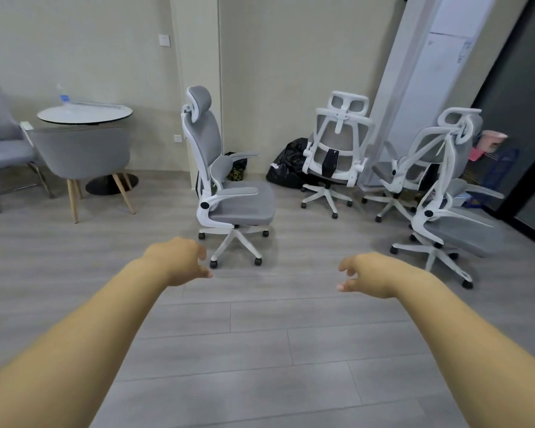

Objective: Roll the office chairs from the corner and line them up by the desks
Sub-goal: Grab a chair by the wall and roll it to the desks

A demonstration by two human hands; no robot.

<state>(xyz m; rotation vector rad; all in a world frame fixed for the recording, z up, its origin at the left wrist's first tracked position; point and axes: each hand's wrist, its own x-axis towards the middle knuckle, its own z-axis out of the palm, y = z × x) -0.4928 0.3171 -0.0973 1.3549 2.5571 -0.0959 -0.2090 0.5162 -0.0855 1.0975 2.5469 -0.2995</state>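
No text, label or number is legible anywhere.

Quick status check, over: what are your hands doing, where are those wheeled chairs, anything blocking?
Left hand and right hand empty, outstretched. Nearest office chair ahead, untouched; others by the corner. Black bag behind them, floor between bare.

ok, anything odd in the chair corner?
Yes: the rear office chair by the wall leans forward, its backrest tipped off upright, unlike the upright chair nearest the hands. A black trash bag slumps on the floor beside it.
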